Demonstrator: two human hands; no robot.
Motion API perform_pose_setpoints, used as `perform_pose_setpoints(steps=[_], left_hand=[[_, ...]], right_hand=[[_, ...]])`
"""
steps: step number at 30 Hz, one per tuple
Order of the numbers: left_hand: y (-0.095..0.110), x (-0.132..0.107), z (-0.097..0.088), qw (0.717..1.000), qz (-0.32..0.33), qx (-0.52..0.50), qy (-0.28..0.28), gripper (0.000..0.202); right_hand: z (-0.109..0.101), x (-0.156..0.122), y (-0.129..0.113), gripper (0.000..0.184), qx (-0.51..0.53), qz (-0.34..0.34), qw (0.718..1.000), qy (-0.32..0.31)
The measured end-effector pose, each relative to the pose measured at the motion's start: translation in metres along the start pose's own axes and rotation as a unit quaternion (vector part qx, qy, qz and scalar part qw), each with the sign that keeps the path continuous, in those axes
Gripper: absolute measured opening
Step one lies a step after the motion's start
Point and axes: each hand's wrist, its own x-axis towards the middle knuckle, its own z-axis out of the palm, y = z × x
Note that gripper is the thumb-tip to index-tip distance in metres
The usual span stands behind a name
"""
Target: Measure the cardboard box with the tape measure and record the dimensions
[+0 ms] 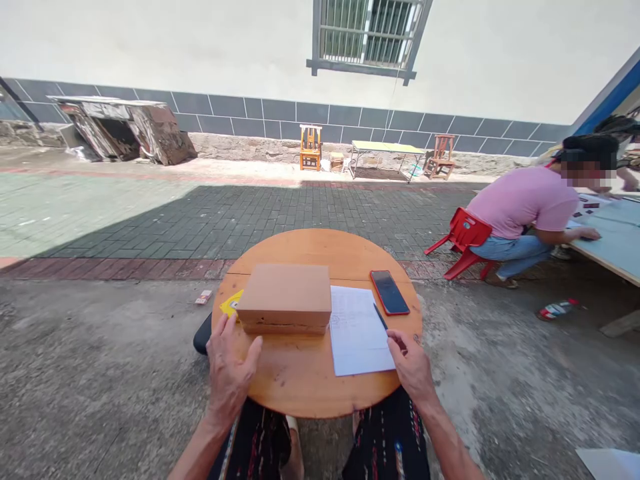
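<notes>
A closed brown cardboard box (285, 290) sits on a round wooden table (295, 380). My left hand (229, 363) is open at the table's left front edge, thumb apart from the fingers, beside the box. Its fingertips are close to a yellow packet (231, 304) that is partly hidden behind the box. To the right of the box lie white printed sheets (357, 340). A dark pen (381, 316) slants across their right edge. At its near end, the curled fingers of my right hand (413, 367) close on the pen and hide its tip.
A red-edged phone (390, 292) lies beyond the pen. At right, a person in a pink shirt (530, 193) sits on a red chair (470, 230) by another table (615, 233). A bottle (557, 309) lies on the ground. Chairs and a folding table (387, 147) stand along the wall.
</notes>
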Motion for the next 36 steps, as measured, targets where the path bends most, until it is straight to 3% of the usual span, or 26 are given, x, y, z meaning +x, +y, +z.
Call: perform_pose_setpoints(steps=[3,8,17,27,29,32,36], left_hand=[[0.024,0.002,0.007,0.988,0.136,0.07,-0.01,0.063],[0.047,0.01,0.033,0.968,0.21,0.128,-0.046,0.051],[0.046,0.039,0.078,0.962,0.206,0.175,-0.033,0.042],[0.054,0.091,0.104,0.968,0.136,0.202,-0.061,0.049],[0.064,0.082,0.102,0.97,0.133,0.2,-0.05,0.055],[0.083,0.038,0.092,0.969,0.177,0.163,-0.063,0.056],[0.1,-0.047,0.084,0.939,0.263,0.103,-0.195,0.042]], right_hand=[[-0.008,0.02,0.01,0.039,-0.076,0.011,0.997,0.003],[0.0,0.033,0.009,0.024,-0.171,0.014,0.985,-0.008],[0.0,0.034,0.012,0.024,-0.214,0.026,0.976,0.002],[-0.005,0.034,0.024,0.03,-0.135,0.037,0.99,-0.02],[-0.005,0.033,0.025,0.031,-0.115,0.031,0.993,-0.018],[-0.007,0.03,0.027,0.032,-0.077,0.021,0.997,-0.008],[-0.013,0.02,0.03,0.034,-0.006,-0.004,1.0,-0.01]])
